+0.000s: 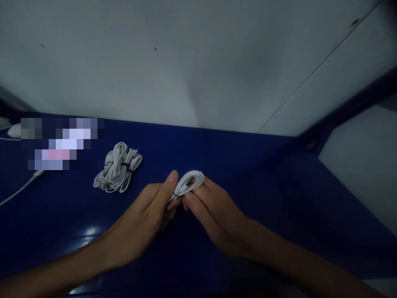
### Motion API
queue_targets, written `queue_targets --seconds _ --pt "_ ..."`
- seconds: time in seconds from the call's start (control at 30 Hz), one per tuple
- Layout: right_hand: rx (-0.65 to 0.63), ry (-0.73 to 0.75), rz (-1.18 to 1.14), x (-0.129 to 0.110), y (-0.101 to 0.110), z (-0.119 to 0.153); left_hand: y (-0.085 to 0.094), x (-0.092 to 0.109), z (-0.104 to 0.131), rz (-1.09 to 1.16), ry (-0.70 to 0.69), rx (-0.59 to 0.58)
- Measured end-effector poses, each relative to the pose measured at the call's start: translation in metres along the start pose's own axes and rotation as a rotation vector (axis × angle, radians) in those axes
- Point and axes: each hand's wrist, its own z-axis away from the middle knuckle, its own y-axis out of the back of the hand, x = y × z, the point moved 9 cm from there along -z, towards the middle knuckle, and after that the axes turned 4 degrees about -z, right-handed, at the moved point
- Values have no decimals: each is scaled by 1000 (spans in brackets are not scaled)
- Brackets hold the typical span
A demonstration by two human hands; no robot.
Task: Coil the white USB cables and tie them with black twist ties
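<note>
From where I sit, both bare hands are together, closed on one white coiled cable (182,188) above the middle of the blue worktop (263,186). The left hand (149,211) has the lower, tied end, its thumb pointing up; the right hand (218,211) supports the coil from its own side, thumb underneath. I judge that this two-sided hold keeps the loops from springing apart around the thin dark tie (176,195) and leaves the orange-tipped connector (192,179) open to view inside.

A pile of white cables (116,171), bound with dark ties, lies left of the hands, nearer the back edge, probably put there to be within reach yet out of the way. Towards the left edge I get only a pixelated patch (71,138), which I can't identify, with a white lead (18,191) running from it.

The worktop is glossy, catching a light in front of the pile. Its back edge meets a pale panelled wall (124,74); a blue bar (350,111) rises from the back right corner, and the room looks dim
</note>
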Motion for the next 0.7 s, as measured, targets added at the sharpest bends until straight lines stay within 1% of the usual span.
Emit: queue_targets --seconds 0.03,0.13,0.23,0.33,0.4,0.5,0.53,0.6,0.7 --pt "2 5 -9 0 0 0 -1 -1 -1 25 4 -10" --pt "-11 11 -105 -2 1 -1 -9 -7 -4 170 20 -96" --pt "-36 -32 -221 0 0 -1 -14 -10 -6 268 33 -150" --pt "-6 -122 -334 8 0 1 -18 -6 -4 271 15 -181" --pt "15 -177 -461 15 -2 3 -17 4 0 194 -30 -167" --pt "11 -265 -604 25 -6 4 -1 30 6 -108 -205 32" --pt "19 -295 -616 29 -5 4 0 35 8 -166 -236 56" --pt "59 -339 -610 35 0 4 5 45 13 -215 -325 133" --pt "104 -360 -595 39 8 1 8 53 21 -275 -475 232"
